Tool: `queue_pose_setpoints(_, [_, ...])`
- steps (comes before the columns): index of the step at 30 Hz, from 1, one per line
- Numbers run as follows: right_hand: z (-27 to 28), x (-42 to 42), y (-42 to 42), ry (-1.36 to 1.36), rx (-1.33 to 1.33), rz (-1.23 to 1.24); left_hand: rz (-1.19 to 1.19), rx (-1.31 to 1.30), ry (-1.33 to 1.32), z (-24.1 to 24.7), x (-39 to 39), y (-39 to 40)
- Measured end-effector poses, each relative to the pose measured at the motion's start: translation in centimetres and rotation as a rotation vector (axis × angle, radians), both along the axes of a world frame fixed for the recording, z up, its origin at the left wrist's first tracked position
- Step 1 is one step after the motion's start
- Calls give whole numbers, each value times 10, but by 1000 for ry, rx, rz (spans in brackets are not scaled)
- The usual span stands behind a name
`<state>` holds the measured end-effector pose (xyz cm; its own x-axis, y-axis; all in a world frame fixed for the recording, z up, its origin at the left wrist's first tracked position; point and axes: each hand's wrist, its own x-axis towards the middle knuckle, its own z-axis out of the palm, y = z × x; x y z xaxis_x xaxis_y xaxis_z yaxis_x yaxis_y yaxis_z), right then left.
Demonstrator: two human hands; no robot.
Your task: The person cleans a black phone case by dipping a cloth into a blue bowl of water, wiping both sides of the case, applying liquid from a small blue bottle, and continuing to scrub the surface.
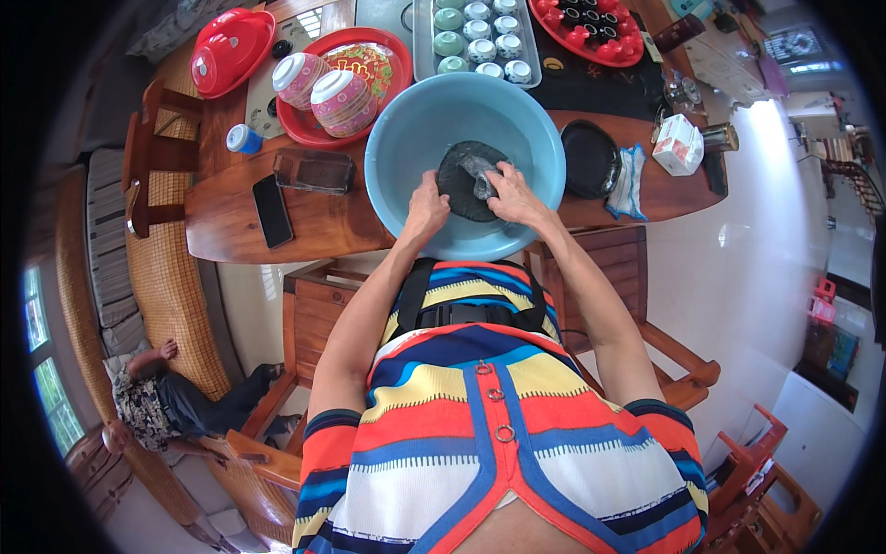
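Note:
A light blue plastic basin point(394, 131) with water in it stands at the table's near edge. Inside it, my left hand point(430, 202) grips the left rim of a dark round dish point(453, 180). Bunched on the dish is a greyish, see-through cloth or mesh point(477, 170), which my right hand point(513, 192) holds against the surface. To the basin's right lie a black oval plate point(590, 159) and a folded white cloth with blue edging point(628, 181). Stacked pink patterned bowls point(344, 111) rest upside down on a red round tray point(398, 66) at the left.
A phone point(273, 212), a clear rectangular container point(315, 171) and a blue cup with a white lid point(243, 139) are on the left. Small cups fill a grey tray point(533, 69) behind the basin. A tissue box point(678, 145) stands right. Another person point(149, 401) sits at far left.

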<state>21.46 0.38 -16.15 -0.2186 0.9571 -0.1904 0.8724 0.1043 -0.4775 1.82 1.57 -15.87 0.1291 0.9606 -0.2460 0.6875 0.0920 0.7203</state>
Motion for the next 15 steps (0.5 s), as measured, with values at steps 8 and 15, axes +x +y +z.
queue_pose_setpoints(8, [10,-9,8,-247,-50,13,27,-486,-399,0,-6,14])
queue_pose_setpoints(15, [-1,-37,10,-61,113,21,134,-682,-557,10,-5,16])
